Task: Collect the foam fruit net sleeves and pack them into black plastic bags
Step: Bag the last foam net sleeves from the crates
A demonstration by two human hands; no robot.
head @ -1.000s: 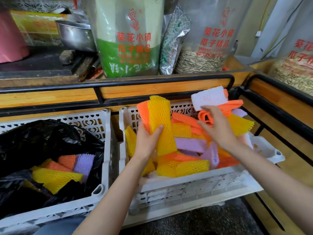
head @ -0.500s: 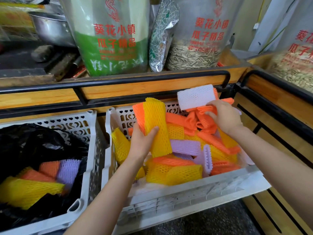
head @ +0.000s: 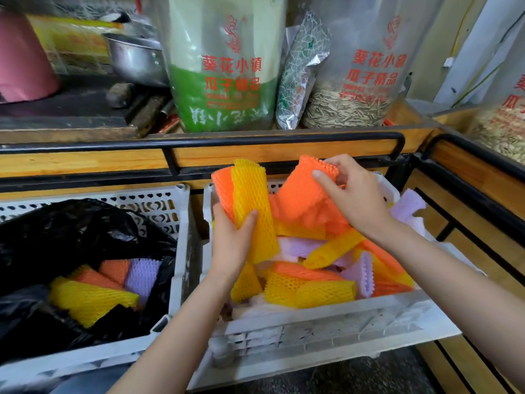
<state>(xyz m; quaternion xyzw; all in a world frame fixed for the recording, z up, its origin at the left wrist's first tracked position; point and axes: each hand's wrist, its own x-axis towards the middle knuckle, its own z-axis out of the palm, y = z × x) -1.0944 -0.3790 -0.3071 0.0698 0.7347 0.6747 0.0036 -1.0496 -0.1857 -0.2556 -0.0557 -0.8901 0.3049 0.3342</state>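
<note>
Head view: your left grip (head: pixel 230 245) clamps a yellow-orange stack (head: pixel 251 211) upright, to hold collected sleeves together. Right grip (head: pixel 355 200) pinches an orange sleeve (head: pixel 301 191) above the crate (head: pixel 312 317), probably to add it. Bag (head: pixel 71 231) sits left, part-filled.

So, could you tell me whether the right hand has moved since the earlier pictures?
Yes: the right hand has risen toward the black rail, lifting an orange sleeve.
</note>
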